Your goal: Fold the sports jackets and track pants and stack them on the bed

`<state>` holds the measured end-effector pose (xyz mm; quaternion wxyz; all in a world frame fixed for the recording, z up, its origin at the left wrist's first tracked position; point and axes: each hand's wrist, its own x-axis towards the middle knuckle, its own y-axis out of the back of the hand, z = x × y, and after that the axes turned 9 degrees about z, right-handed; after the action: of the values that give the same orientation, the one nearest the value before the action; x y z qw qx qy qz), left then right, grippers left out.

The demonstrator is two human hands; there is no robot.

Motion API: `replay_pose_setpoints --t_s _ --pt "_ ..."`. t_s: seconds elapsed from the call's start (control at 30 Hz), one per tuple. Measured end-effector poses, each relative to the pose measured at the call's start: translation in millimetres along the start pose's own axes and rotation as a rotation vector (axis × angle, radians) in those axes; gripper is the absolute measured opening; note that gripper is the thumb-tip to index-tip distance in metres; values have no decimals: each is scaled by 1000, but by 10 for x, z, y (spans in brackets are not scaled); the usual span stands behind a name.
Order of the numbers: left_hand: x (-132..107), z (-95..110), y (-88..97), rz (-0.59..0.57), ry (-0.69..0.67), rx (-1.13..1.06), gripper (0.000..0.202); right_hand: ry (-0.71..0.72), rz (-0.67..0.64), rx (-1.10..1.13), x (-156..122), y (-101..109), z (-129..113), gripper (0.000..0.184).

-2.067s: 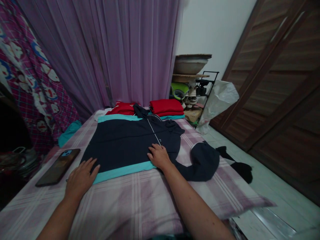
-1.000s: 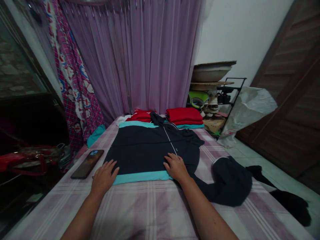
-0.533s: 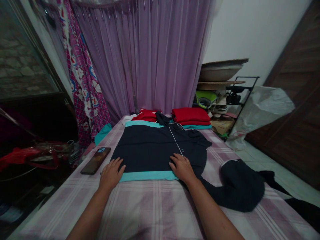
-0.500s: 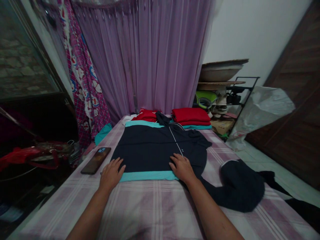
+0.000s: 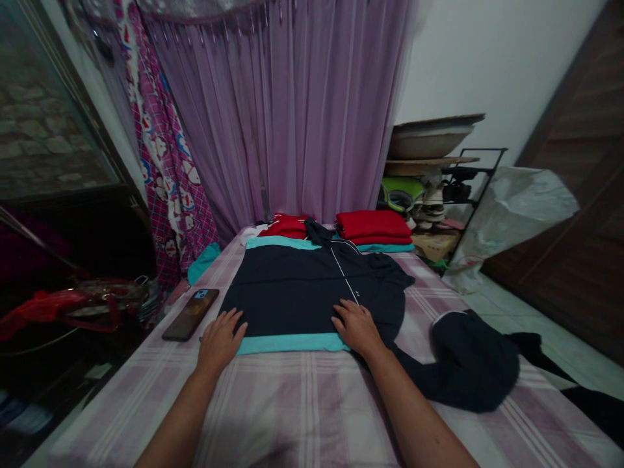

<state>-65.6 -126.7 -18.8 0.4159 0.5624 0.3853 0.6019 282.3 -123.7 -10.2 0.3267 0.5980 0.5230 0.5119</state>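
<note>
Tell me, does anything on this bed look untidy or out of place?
Yes. The jacket lies flat under the left hand and right hand, but its sleeve trails off to the right in a bunched heap near the bed's edge.

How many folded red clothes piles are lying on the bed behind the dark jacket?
2. One red pile lies at the far right of the bed, on a teal garment. The other red pile lies left of it, partly hidden behind the dark jacket; more may be hidden.
</note>
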Motion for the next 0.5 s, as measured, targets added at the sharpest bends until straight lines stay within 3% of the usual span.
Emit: replay_pose_setpoints --t_s 0.5 --pt "-23 -4 -13 33 17 -4 45 2 -11 16 -4 32 -16 44"
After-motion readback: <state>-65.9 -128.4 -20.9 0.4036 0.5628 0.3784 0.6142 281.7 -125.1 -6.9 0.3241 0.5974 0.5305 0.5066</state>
